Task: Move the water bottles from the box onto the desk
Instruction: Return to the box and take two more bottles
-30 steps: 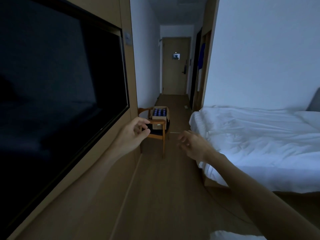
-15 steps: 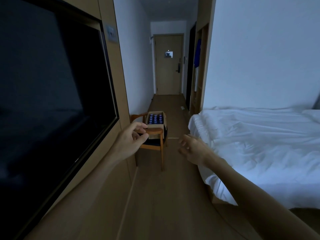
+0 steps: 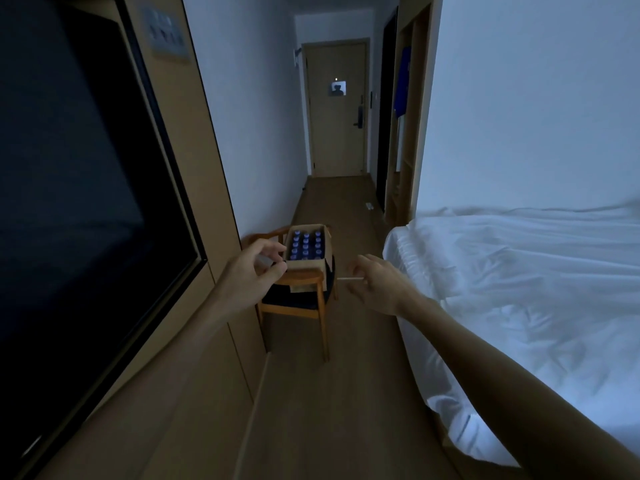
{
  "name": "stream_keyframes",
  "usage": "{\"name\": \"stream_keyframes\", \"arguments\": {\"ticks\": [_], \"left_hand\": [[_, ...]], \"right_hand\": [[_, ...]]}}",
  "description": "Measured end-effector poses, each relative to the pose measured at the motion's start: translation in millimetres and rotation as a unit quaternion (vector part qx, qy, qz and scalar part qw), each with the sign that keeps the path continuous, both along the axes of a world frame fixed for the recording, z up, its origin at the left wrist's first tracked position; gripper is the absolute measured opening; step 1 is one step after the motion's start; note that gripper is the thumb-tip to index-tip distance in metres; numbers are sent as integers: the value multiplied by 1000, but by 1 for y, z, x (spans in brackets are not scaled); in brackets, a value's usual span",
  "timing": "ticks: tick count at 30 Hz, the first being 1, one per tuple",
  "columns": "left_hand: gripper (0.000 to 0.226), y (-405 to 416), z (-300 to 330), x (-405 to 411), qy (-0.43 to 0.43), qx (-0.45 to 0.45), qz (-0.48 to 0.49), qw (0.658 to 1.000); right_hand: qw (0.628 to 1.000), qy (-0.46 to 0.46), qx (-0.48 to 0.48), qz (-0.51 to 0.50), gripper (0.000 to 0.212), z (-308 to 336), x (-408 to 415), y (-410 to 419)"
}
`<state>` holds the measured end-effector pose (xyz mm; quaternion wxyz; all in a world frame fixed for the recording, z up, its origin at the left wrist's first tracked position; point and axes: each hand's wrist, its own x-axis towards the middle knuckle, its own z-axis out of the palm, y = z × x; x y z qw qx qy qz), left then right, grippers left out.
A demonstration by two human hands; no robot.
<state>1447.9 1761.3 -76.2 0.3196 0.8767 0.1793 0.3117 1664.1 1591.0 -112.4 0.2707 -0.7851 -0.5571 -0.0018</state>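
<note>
An open cardboard box [image 3: 325, 259] stands on a wooden chair [image 3: 298, 306] ahead of me, against the left wall. Several water bottles with blue caps [image 3: 306, 245] stand packed inside it. My left hand [image 3: 254, 275] is stretched out in the air in front of the chair, its fingers loosely curled and holding nothing. To the right of the chair, my right hand [image 3: 377, 285] is also raised, fingers relaxed and empty. Both hands are still some way short of the box. No desk is in view.
A large dark TV screen [image 3: 79, 202] fills the wooden wall on the left. A bed with white sheets [image 3: 519, 289] takes up the right side. Between them a narrow wooden floor strip [image 3: 339, 393] runs past the chair to a closed door [image 3: 337, 109].
The view has advanced down the room toward the chair, so box and bottles look larger and nearer. Both hands stay raised and empty in front of me.
</note>
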Motion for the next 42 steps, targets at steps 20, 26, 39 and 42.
{"name": "stream_keyframes", "arguments": {"ticks": [20, 26, 39, 42], "left_hand": [[19, 270, -39, 270, 1, -49, -8, 999], [19, 345, -56, 345, 29, -56, 8, 998], [15, 477, -99, 527, 94, -104, 97, 985], [14, 511, -111, 571, 77, -139, 117, 980]], "right_hand": [[996, 15, -85, -34, 28, -16, 252, 259], [994, 34, -99, -29, 27, -32, 322, 329], [989, 88, -118, 30, 21, -85, 521, 494], [981, 108, -157, 35, 31, -88, 567, 536]]}}
